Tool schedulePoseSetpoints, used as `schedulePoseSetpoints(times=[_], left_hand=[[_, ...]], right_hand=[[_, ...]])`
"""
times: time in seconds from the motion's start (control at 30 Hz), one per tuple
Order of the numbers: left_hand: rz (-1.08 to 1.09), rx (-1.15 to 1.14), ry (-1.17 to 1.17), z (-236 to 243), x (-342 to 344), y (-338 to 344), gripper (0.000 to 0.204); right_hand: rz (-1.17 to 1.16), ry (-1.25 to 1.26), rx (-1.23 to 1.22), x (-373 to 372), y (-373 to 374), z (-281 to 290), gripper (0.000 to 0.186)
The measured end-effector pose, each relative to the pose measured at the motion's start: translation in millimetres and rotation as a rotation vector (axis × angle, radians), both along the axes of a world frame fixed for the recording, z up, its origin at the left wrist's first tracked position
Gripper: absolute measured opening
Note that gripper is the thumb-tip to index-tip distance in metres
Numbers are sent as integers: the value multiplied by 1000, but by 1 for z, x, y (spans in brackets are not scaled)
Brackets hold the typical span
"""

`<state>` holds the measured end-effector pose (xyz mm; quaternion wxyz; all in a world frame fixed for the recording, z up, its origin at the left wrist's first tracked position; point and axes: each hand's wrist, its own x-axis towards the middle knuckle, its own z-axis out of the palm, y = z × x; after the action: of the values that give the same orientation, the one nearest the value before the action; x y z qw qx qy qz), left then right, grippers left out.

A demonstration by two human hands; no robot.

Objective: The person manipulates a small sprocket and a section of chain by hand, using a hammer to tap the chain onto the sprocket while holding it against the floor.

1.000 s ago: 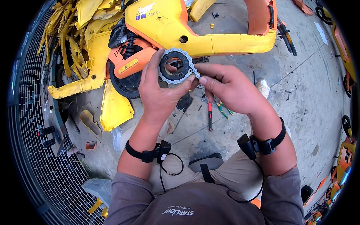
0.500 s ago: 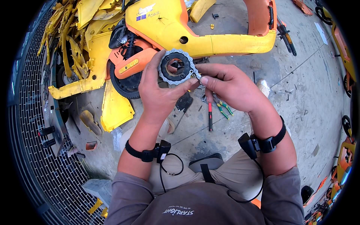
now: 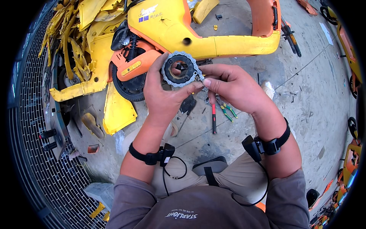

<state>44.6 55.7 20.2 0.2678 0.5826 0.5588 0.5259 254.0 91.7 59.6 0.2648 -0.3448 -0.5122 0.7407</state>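
My left hand (image 3: 162, 97) is closed round the left and lower sides of a black metal ring (image 3: 169, 69) with a silver chain (image 3: 182, 54) wrapped around its rim. At its right, my right hand (image 3: 232, 87) pinches the short protruding end of the chain between thumb and fingers. On the concrete beneath my hands lie a red-and-black handled tool (image 3: 214, 120) and green-and-yellow pliers (image 3: 229, 114); their heads are partly hidden by my right hand.
A yellow-and-orange scooter body (image 3: 228, 44) with a black wheel (image 3: 126, 87) lies just beyond my hands. Broken yellow panels (image 3: 84, 15) are piled upper left, beside a dark brick-patterned surface (image 3: 38, 114). A black-and-orange bar (image 3: 291, 38) lies upper right; more scooters (image 3: 350, 164) line the right edge.
My left hand, the ring and the chain have shifted slightly down toward me and a little to the right. My right hand keeps its pinch in nearly the same place.
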Motion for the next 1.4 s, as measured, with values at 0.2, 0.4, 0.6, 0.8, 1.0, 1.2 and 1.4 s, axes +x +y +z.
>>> schedulePoseSetpoints(times=[0.2, 0.4, 0.6, 0.8, 1.0, 1.2, 1.4], left_hand=[[-26, -10, -43, -3, 0, -1, 90], [-10, 8, 70, -4, -2, -1, 92], [8, -22, 132, -2, -1, -4, 94], [15, -25, 217, -4, 0, -6, 97], [42, 9, 255, -7, 5, -7, 101], [28, -30, 331, -5, 8, -5, 104], [-125, -93, 495, 17, 9, -2, 91]], right_hand=[[-12, -24, -9, -1, 0, 2, 36], [-57, -53, 12, -2, -2, 2, 33], [-90, -73, 50, -6, -1, -3, 35], [-126, -87, 78, -10, -1, -15, 34], [-169, -76, 63, -14, -2, -20, 32], [-220, -149, 100, -16, -2, -18, 30], [-243, -306, 195, -12, 3, -24, 29]])
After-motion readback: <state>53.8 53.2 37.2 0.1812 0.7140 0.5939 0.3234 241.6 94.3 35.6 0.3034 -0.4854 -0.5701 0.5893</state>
